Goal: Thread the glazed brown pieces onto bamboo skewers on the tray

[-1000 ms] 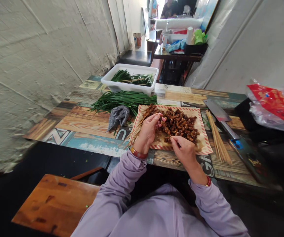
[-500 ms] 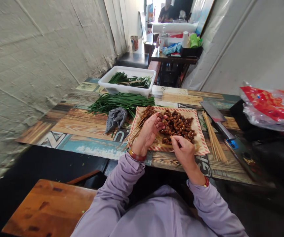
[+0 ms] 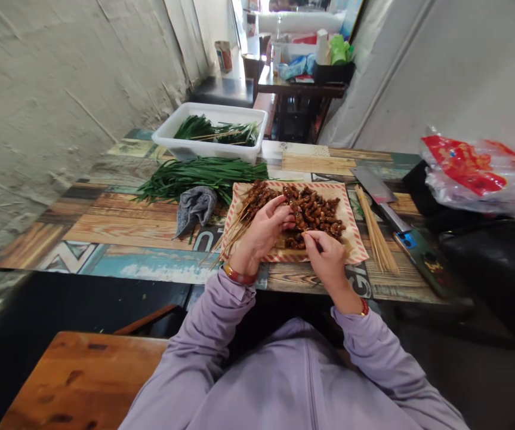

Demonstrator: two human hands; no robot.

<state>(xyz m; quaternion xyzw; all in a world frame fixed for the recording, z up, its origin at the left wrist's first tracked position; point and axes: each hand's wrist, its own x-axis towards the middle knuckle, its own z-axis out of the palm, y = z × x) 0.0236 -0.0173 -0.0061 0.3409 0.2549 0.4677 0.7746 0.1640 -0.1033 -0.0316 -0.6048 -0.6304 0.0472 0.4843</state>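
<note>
My right hand (image 3: 326, 254) pinches the lower end of a skewer of dark, glazed meat (image 3: 296, 209), which tilts up and away from me. On its left side my left hand (image 3: 268, 226) is open, fingers apart and slightly curved, close against the threaded pieces; whether they touch is hard to tell. Under both hands lies a red-and-white striped paper sheet (image 3: 356, 242). It carries a pile of loose brown meat pieces (image 3: 329, 218). Several filled skewers (image 3: 255, 200) rest together on its left part, their bare sticks pointing toward me.
Bare bamboo sticks (image 3: 377, 236), a cleaver (image 3: 380, 194) and a phone (image 3: 425, 260) lie to the right. Green chives (image 3: 199, 176), a grey cloth (image 3: 196, 209) and a white tub (image 3: 163, 138) are at the left. Plastic bags (image 3: 472, 173) sit far right.
The view has tipped down and shifted slightly. The meat skewer now stands out above the pile, raised between my hands, with my right hand still pinching its stick.
</note>
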